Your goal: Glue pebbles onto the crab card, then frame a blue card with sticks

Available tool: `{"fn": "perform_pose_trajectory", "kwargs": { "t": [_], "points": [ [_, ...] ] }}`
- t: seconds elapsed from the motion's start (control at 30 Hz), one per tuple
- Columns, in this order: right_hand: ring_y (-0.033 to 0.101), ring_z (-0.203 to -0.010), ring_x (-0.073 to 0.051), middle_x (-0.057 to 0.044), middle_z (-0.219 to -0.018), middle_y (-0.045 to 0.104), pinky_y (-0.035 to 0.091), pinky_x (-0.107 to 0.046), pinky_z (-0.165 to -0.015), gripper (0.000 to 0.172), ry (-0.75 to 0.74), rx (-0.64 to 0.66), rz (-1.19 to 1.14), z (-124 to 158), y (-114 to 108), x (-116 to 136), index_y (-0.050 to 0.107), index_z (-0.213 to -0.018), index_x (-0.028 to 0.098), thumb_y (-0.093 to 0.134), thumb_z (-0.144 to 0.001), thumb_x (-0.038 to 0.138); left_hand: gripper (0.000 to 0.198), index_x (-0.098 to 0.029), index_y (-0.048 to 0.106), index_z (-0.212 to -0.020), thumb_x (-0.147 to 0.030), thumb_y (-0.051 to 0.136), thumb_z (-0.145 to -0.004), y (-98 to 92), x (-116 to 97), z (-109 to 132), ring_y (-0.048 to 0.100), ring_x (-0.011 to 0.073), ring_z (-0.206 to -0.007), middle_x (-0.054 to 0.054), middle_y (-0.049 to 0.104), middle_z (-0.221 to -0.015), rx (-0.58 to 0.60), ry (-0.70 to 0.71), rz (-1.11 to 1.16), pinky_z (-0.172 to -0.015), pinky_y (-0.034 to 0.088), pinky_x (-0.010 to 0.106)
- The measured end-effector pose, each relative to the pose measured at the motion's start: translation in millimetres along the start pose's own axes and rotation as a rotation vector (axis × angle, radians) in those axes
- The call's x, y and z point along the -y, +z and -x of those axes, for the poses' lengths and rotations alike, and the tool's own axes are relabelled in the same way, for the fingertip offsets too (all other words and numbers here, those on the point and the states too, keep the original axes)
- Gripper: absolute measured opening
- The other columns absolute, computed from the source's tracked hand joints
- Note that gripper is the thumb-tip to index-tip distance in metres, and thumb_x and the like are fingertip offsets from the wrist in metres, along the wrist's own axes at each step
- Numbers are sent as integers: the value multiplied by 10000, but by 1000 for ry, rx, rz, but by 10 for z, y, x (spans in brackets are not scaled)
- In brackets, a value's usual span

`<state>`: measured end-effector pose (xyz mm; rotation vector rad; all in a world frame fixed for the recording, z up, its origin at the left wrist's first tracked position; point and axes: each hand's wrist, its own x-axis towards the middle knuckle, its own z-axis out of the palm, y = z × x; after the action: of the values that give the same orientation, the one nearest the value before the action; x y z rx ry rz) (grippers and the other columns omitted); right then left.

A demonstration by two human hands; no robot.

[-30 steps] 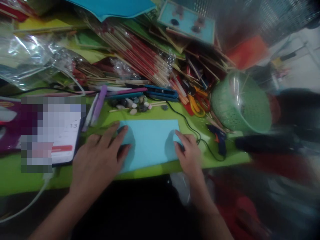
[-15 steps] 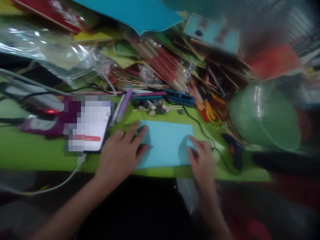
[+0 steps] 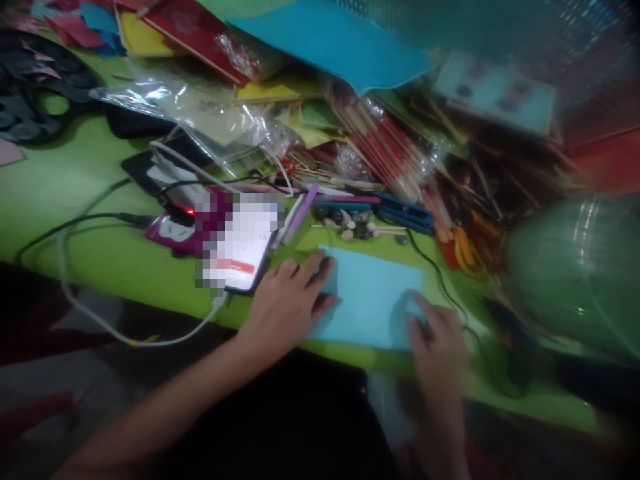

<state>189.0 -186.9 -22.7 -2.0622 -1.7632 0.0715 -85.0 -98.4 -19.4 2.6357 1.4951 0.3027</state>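
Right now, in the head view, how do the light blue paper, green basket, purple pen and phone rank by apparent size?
Largest to smallest:
1. green basket, blurred
2. light blue paper, partly covered
3. phone, partly pixelated
4. purple pen, clearly smallest

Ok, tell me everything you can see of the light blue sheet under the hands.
The light blue sheet looks like plain paper, roughly rectangular, lying flat on the green table near its front edge, with pebbles beyond it. The left hand touches its left side, the right hand its right; shadows fall on both. Whether it is folded, I cannot tell.
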Motion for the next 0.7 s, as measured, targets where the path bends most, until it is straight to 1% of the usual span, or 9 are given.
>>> {"fn": "perform_pose_trajectory", "kwargs": {
  "t": [0.23, 0.37, 0.5, 0.7],
  "points": [
    [616, -933, -236, -89, -1033, 610, 547, -431, -845, 394, -40, -15, 4, -4, -4, -33, 678, -1388, 271, 556, -1034, 394, 504, -188, 584, -1469, -430, 527, -1031, -1, -5, 7, 602, 284, -955, 103, 580, -1541, -10, 3, 21, -736, 543, 444],
    [613, -920, -239, -90, -1015, 600, 536, -429, -825, 390, -66, -14, 12, -9, -11, -25, 680, -1387, 256, 553, -1036, 372, 508, -198, 573, -1481, -436, 512, -1037, 8, -5, 11, 603, 285, -950, 104, 577, -1546, 7, 0, 22, -731, 545, 450],
    [619, -914, -238, -91, -1008, 596, 526, -417, -817, 382, -70, -20, 16, -6, -15, -13, 685, -1378, 240, 552, -1041, 360, 509, -211, 567, -1489, -442, 507, -1039, 2, -4, 12, 612, 284, -975, 98, 576, -1548, 33, -12, 18, -758, 549, 444],
    [618, -920, -237, -92, -999, 602, 512, -410, -831, 388, -83, -15, 34, -2, -5, -43, 694, -1365, 208, 546, -1045, 369, 531, -183, 559, -1505, -448, 475, -1052, 3, -2, 5, 610, 282, -967, 82, 550, -1579, 22, 4, -7, -746, 555, 443]
  ]
}}
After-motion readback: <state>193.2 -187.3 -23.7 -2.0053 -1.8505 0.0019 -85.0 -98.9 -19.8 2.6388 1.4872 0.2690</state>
